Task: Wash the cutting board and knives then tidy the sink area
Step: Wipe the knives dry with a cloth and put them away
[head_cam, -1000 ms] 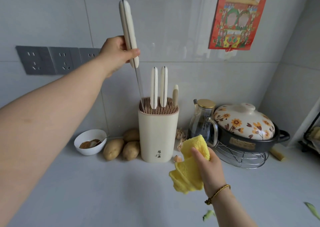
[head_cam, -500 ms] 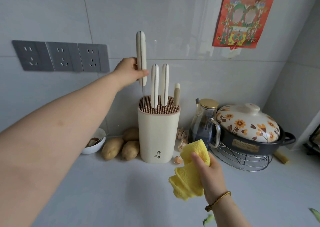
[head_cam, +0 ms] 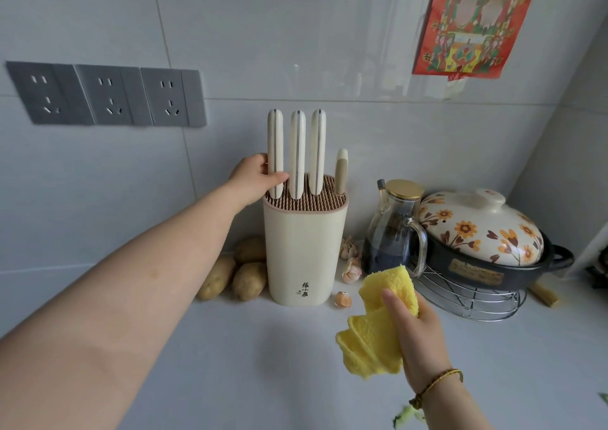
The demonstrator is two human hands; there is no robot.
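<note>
A cream knife block (head_cam: 304, 252) stands on the white counter against the tiled wall. Three cream-handled knives stick up from its slotted top, with a shorter tool (head_cam: 341, 171) at the right. My left hand (head_cam: 255, 179) grips the lower handle of the leftmost knife (head_cam: 275, 147), which sits fully down in the block, its blade hidden. My right hand (head_cam: 416, 334) holds a folded yellow cloth (head_cam: 378, 327) above the counter, in front of the block and to its right.
Potatoes (head_cam: 237, 271) lie left of the block, garlic bulbs (head_cam: 351, 270) to its right. A glass jug of dark liquid (head_cam: 394, 232) and a flowered clay pot (head_cam: 483, 242) on a wire trivet stand at the right. Grey sockets (head_cam: 105, 96) are on the wall.
My left hand has lowered the knife from high above the block straight down into its left slot. The right hand with the cloth has stayed about where it was.
</note>
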